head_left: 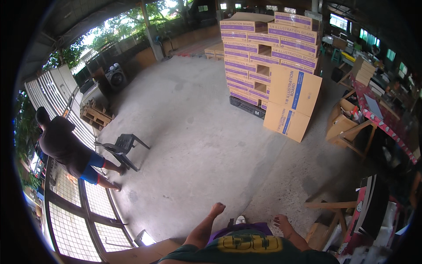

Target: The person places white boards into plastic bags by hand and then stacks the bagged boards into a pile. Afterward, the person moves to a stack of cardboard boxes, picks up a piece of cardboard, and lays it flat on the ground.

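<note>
My left hand [217, 209] hangs in front of me with its fingers curled in, and nothing shows in it. At my other side, my right hand [281, 221] is held low with its fingers apart, holding nothing. Neither hand touches anything. A white shoe [240, 219] of mine shows on the concrete floor [184, 132] between them. Closest to my right hand is a wooden trestle leg [332, 205] under a table on the right.
A tall stack of cartons [239, 59] stands on a black pallet [246, 107], with a flattened carton [292, 103] leaning on it. A dark plastic chair [124, 147] stands at left, near a person [66, 141] by a mesh gate [70, 220]. Cluttered worktables [382, 114] line the right.
</note>
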A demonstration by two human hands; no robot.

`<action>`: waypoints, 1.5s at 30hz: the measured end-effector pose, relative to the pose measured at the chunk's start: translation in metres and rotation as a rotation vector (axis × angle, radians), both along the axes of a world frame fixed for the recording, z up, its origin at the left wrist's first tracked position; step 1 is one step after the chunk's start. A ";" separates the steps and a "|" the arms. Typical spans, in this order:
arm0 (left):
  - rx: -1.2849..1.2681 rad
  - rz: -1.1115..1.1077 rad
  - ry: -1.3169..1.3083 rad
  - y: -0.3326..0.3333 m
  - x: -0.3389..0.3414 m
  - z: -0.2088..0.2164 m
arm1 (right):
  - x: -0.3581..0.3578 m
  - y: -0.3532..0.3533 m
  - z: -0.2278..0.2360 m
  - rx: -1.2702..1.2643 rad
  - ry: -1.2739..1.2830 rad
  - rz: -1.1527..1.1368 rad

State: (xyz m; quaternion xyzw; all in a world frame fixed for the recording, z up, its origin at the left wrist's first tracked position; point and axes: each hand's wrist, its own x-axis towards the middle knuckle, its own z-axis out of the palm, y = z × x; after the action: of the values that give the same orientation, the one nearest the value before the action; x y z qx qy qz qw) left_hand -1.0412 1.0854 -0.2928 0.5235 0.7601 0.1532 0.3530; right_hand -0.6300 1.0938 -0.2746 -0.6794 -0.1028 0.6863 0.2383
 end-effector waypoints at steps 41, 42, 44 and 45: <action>-0.500 0.595 -0.395 0.679 -0.300 -0.012 | -0.253 0.818 -0.052 -0.040 -0.038 0.116; -0.454 0.562 -0.333 0.705 -0.323 -0.005 | -0.257 0.828 -0.056 -0.043 -0.046 0.083; -0.409 0.489 -0.206 0.737 -0.360 0.004 | -0.273 0.841 -0.058 -0.047 -0.035 0.009; -0.458 0.361 -0.163 0.768 -0.381 0.005 | -0.281 0.851 -0.056 -0.033 -0.012 -0.027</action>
State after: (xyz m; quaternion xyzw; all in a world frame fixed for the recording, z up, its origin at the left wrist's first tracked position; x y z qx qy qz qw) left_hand -1.4226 1.8530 -0.2873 0.2727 0.8247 0.0796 0.4889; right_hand -0.9115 1.9453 -0.3311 -0.6888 -0.0836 0.6805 0.2355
